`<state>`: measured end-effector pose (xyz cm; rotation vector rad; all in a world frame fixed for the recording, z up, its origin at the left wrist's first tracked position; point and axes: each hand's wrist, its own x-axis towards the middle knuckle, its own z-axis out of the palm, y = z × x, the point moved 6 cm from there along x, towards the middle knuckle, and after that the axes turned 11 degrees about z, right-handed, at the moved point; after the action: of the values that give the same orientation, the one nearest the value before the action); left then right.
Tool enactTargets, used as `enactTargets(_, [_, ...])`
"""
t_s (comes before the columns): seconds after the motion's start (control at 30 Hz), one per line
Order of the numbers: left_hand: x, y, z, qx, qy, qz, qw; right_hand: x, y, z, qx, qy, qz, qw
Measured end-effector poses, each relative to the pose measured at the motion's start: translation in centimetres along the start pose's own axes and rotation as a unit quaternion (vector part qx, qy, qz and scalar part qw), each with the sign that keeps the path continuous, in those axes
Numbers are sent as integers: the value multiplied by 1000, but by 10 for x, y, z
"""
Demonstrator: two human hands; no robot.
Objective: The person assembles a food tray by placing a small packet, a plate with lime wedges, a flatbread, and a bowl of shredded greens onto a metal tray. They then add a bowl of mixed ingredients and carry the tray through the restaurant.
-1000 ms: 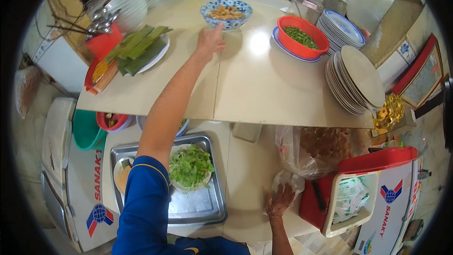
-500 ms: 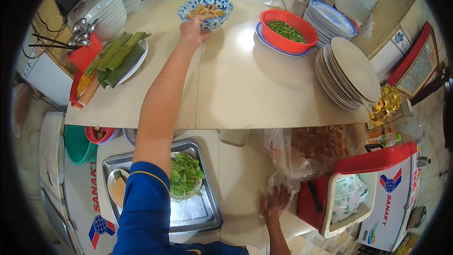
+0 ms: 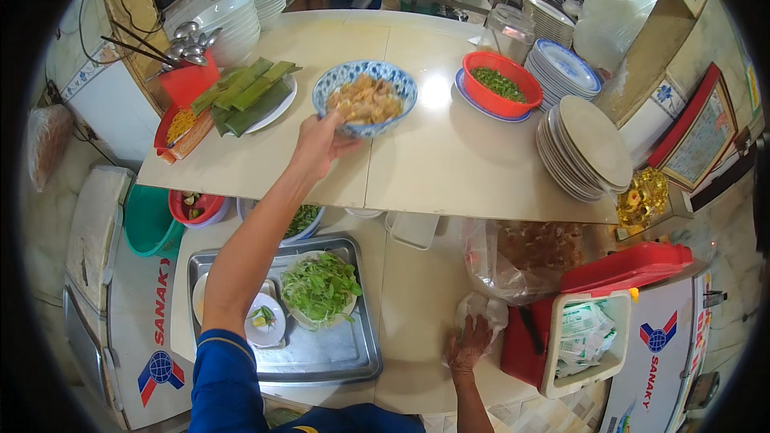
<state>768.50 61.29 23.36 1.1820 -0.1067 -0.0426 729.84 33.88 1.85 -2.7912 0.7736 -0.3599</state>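
Observation:
My left hand (image 3: 319,144) is closed on the near rim of a blue-and-white patterned bowl (image 3: 322,104), thumb at the edge and fingers below. Inside the bowl lie pale brownish food pieces (image 3: 367,99). The bowl is over the upper counter; whether it touches the surface I cannot tell. On the lower counter, my right hand (image 3: 467,346) rests with fingers spread on a crumpled whitish cloth or plastic (image 3: 487,311). Beneath my left forearm, a metal tray (image 3: 329,361) bears a plate of leafy greens (image 3: 322,287) and a small white saucer (image 3: 265,335).
At the upper left are folded green leaves (image 3: 249,96), a red spoon holder (image 3: 190,82) and white bowls (image 3: 228,26). To the right stand a red basket of chopped greens (image 3: 525,84) and stacked plates (image 3: 595,140). A red cooler (image 3: 525,345) sits beside my right hand.
My left hand has drawn the bowl nearer to me. The whole view has shifted, showing more of the far kitchen and the small saucer on the tray. My right hand stays nearly in place.

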Motion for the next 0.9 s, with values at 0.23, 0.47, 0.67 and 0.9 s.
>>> enactTargets(0.23, [-73, 12, -25, 99, 45, 50, 993, 27, -78, -92, 178, 72, -137, 972])
enactTargets(0.47, [-70, -2, -38, 192, 128, 155, 961, 190, -209, -195, 305, 131, -235, 913])
enactTargets(0.67, [-69, -2, -41, 228, 137, 192, 945, 351, -280, -214, 145, 172, -262, 939])
enactTargets(0.9, [-79, 6, -31, 358, 142, 288, 877, 503, -260, -192, 46, 167, -173, 969])
